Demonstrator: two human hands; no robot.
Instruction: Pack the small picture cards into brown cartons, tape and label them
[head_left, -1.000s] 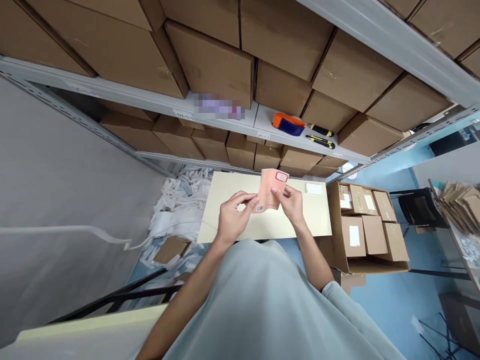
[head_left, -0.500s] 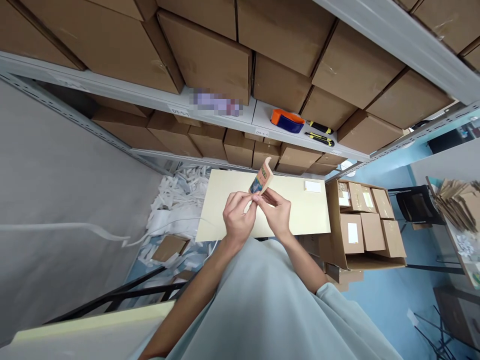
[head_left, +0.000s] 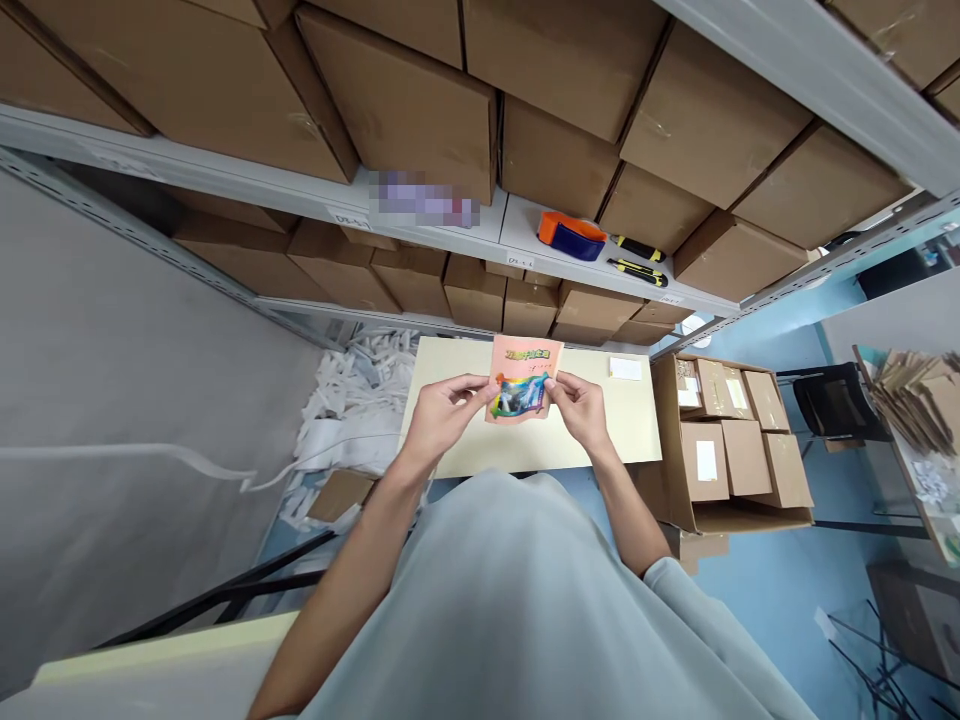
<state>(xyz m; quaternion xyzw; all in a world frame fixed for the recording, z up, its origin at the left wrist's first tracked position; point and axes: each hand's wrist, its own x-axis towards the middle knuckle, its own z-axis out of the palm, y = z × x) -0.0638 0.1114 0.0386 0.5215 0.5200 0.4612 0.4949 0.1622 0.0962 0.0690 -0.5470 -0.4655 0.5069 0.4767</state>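
Note:
I hold a small pink packet (head_left: 523,378) with a colourful printed picture and yellow lettering facing me, above a pale yellow table (head_left: 465,452). My left hand (head_left: 442,415) pinches its left edge with thumb and fingers. My right hand (head_left: 579,408) pinches its right edge the same way. The packet is upright between both hands, slightly above the table top.
A small white label (head_left: 625,369) lies on the table's far right. An open carton (head_left: 739,440) of small brown boxes stands to the right. White paper strips (head_left: 352,400) pile on the floor at left. The shelf (head_left: 525,250) ahead holds a tape dispenser (head_left: 571,236), utility knives (head_left: 637,266) and cartons.
I turned the packet over: a second ago its plain back with a red-outlined label and barcode faced me, then it stood edge-on, and now the printed front faces me.

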